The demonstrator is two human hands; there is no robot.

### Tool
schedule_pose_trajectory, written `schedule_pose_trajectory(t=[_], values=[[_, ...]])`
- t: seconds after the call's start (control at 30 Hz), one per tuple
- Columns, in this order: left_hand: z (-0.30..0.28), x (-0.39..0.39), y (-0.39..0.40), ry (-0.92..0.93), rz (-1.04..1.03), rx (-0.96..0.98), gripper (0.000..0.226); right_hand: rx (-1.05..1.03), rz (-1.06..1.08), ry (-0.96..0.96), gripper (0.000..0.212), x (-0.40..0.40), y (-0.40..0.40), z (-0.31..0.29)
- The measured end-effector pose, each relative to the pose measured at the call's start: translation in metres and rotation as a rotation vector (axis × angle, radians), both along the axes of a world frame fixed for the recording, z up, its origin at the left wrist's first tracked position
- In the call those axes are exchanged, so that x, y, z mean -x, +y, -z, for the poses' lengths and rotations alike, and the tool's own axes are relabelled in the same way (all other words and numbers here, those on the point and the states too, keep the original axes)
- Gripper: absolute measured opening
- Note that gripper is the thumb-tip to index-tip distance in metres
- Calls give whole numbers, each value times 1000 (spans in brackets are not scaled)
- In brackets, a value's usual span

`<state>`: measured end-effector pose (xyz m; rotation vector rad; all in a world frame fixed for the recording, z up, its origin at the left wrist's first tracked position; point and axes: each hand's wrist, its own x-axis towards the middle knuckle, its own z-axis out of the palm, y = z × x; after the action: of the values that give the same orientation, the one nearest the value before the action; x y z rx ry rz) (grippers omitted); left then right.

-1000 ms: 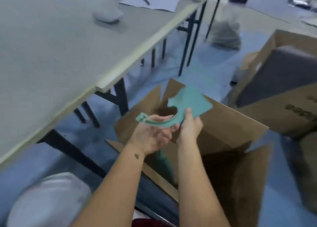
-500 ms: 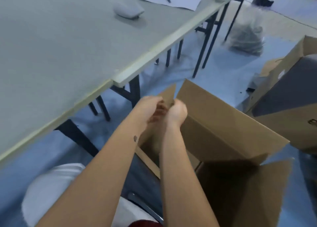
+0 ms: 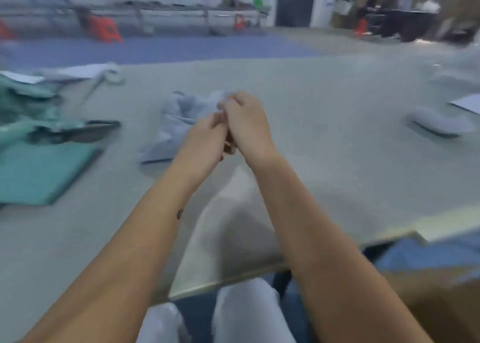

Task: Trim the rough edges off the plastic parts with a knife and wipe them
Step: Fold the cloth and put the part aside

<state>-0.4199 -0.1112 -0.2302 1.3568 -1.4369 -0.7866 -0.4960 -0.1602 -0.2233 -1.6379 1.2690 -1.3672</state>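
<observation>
- Plastic parts (image 3: 31, 104): teal pieces heaped at the left edge of the desk (image 3: 324, 140), blurred; below them lies a flat teal sheet (image 3: 39, 174).
- Dark tool (image 3: 88, 132): lies beside the heap, pointing toward the desk's middle; too blurred to tell whether it is the knife.
- Cloth (image 3: 179, 119): pale blue-grey, crumpled, on the desk just behind the two hands.
- Left hand (image 3: 205, 142): raised over the desk centre, fingers curled, touching the right hand; whether it grips anything cannot be told.
- Right hand (image 3: 246, 122): fingers curled, its fingertips pinched at a light fold near the cloth's upper edge; a small dark and yellow item (image 3: 229, 145) shows between the two palms, its holder unclear.
- Pale grey pad (image 3: 439, 124): at the desk's right side, well apart from the hands.
- Cardboard box (image 3: 436, 298): on the floor, lower right, beyond the desk edge.
</observation>
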Motion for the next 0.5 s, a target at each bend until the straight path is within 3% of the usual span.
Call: schedule_pose_trajectory(t=[0.1,0.17,0.33,0.43,0.5], values=[[27,-61,1,-84,-186,-48,28,-63,-164,429,14,-46,-23,25],[41,-89,-4,-132,-269,-110,23,-47,-142,618,21,-63,-32,41],[57,-111,-35,-241,-391,-115,15,-2,-115,745,58,-70,-54,48],[63,-107,-48,-454,-411,-67,26,-28,-162,913,45,-59,-67,44],[67,-108,-48,-453,-365,-25,33,15,-165,960,31,-57,-75,43]])
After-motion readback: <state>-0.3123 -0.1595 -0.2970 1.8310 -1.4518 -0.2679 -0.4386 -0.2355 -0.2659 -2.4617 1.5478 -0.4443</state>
